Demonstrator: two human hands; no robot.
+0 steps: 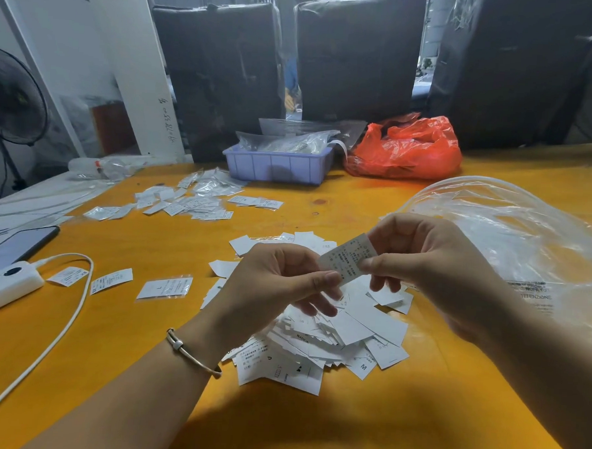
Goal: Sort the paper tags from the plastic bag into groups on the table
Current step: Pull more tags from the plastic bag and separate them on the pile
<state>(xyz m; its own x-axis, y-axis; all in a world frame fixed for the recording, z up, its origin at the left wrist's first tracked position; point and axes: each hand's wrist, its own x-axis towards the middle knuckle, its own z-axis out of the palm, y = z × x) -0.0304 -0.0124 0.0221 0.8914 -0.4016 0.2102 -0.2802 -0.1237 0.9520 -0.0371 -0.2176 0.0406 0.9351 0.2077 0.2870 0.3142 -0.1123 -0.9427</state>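
One printed paper tag [349, 258] is being pinched from both ends, left hand [278, 278] on the lower edge, right hand [423, 255] on the upper corner, thumb and fingers closed on it, held tilted above the table [311, 427]. Right underneath, a big loose heap of white tags [337, 333] is piled up. The clear plastic bag [513, 235] is slumped just to the right of that, partly behind the right wrist. Off to the left, three single tags [113, 281] are laid out in a row, and farther back a scattered bunch of bagged tags [189, 201] is spread out. A lavender tray [277, 165] and red bag [408, 148] are parked at the far edge. A white charger [7, 283] with its cable is seen at the left.
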